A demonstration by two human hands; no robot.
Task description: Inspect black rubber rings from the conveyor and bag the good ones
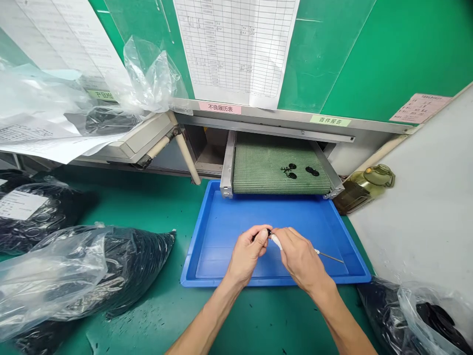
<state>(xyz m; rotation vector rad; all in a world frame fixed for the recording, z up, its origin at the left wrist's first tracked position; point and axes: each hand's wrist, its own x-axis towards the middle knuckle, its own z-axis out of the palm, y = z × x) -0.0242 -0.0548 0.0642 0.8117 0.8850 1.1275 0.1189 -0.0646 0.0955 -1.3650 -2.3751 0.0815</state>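
Note:
Above the blue tray (229,261), my left hand (247,254) pinches a small black part (269,231) between thumb and fingers. Much of that part is hidden by the fingertips. My right hand (305,259) is closed around a slim white-handled tool (276,241), whose tip end meets the black part. From behind the right hand a thin metal rod (332,257) sticks out to the right; it seems to belong to the same tool. Both hands are close together, fingertips nearly touching.
Past the tray, a green mesh conveyor belt (266,167) carries several black parts (292,175). Filled plastic bags (140,261) lie at left, and an open bag (417,315) sits at lower right. A greenish bottle (364,187) leans by the right wall.

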